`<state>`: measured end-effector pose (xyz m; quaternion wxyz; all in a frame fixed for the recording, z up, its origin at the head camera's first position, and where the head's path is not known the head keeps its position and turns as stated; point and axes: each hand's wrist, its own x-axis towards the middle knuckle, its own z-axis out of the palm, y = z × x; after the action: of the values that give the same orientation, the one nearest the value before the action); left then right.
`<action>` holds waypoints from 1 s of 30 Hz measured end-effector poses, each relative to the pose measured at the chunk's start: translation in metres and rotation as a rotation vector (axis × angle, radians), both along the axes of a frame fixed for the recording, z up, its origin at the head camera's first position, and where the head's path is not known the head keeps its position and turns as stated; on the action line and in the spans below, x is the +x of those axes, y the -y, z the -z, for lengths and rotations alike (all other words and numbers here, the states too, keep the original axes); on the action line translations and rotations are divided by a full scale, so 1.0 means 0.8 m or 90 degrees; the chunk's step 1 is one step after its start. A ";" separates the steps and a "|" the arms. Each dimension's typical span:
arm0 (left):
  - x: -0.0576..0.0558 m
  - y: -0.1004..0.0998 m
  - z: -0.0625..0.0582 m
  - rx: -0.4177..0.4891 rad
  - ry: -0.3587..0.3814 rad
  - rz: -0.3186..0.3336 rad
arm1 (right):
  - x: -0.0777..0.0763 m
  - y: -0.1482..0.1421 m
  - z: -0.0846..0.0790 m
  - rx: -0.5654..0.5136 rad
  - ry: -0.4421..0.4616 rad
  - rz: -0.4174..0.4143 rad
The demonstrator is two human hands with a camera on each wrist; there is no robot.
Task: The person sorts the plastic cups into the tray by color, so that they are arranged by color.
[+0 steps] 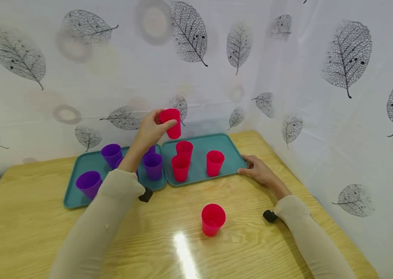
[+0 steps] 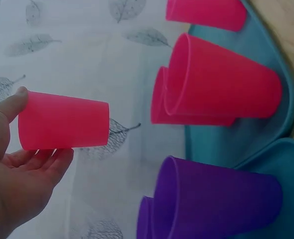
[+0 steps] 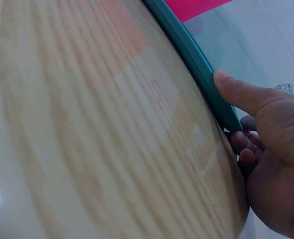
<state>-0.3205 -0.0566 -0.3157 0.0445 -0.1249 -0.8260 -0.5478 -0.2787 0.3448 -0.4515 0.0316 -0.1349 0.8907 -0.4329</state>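
Note:
My left hand [image 1: 151, 131] grips a red plastic cup [image 1: 172, 126] in the air above the back of the right teal tray [image 1: 201, 145]. In the left wrist view the thumb lies on one side of that cup and the fingers on the other. Three more red cups stand in this tray, a pair at its left and one red cup [image 1: 215, 163] near its front. The right hand [image 1: 259, 170] holds the same tray at its front right corner. Thumb and fingers pinch the tray's rim [image 3: 207, 87] in the right wrist view.
A second teal tray [image 1: 74, 186] adjoins on the left, with several purple cups including a purple cup [image 1: 89, 184] at its front left; my left forearm partly hides them. One red cup [image 1: 213, 220] stands upright on the wooden table [image 1: 252, 236]. A leaf-print curtain [image 1: 213, 89] hangs behind.

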 end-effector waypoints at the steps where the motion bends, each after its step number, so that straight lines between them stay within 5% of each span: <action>1: -0.003 0.001 0.003 0.002 0.001 -0.002 | 0.004 0.004 -0.006 -0.001 0.001 -0.001; 4: -0.013 0.002 0.013 -0.006 -0.002 -0.012 | 0.014 0.012 -0.020 0.000 0.001 -0.002; 15: -0.042 -0.004 0.044 -0.088 -0.010 -0.064 | 0.012 0.010 -0.020 -0.005 0.002 0.005; 30: -0.050 -0.020 0.059 -0.118 0.028 -0.058 | 0.010 0.007 -0.015 -0.027 -0.002 -0.002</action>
<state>-0.3602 -0.0408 -0.3626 0.0395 -0.0788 -0.8787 -0.4692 -0.2709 0.3393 -0.4397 0.0280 -0.1377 0.8811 -0.4515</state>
